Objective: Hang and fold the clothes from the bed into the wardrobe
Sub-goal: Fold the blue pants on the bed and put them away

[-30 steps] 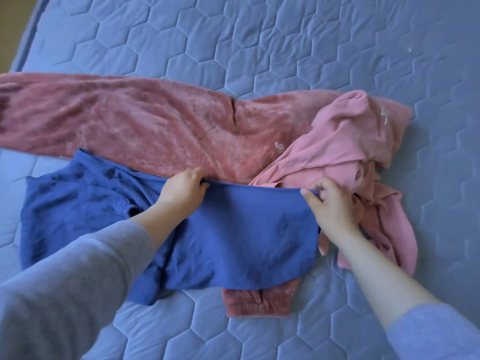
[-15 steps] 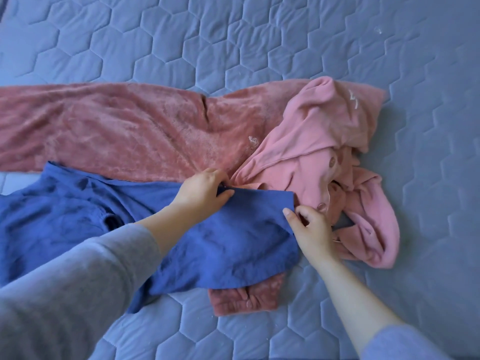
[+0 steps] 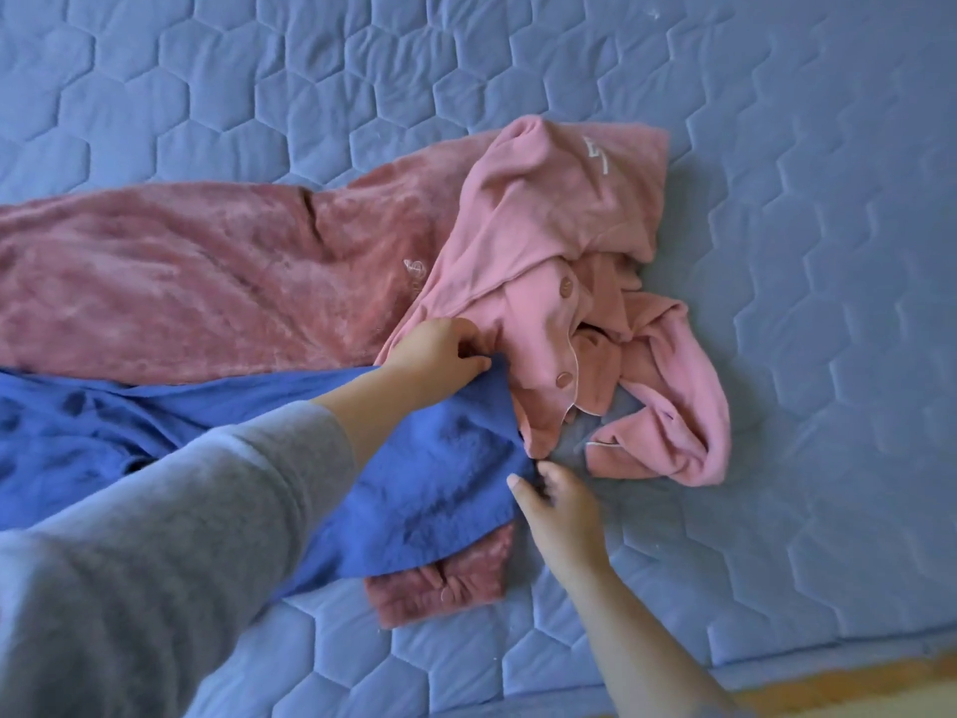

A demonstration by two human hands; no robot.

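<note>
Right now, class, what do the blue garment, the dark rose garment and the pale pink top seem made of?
Blue garment: matte crinkled weave, perhaps cotton or linen. Dark rose garment: plush fleece or velour, judging by its patchy sheen. Pale pink top: soft matte knit, probably, with smooth rounded folds.

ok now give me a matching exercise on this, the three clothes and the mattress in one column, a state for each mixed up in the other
Things:
1 blue garment
2 light pink buttoned top
3 dusty rose fleece garment
4 mattress

States:
a crumpled in a heap on the right
b quilted in hexagons
c edge gripped by the left hand and the right hand
d spread out long toward the left, partly under the blue one

Pairs: 1-c, 2-a, 3-d, 4-b
</note>
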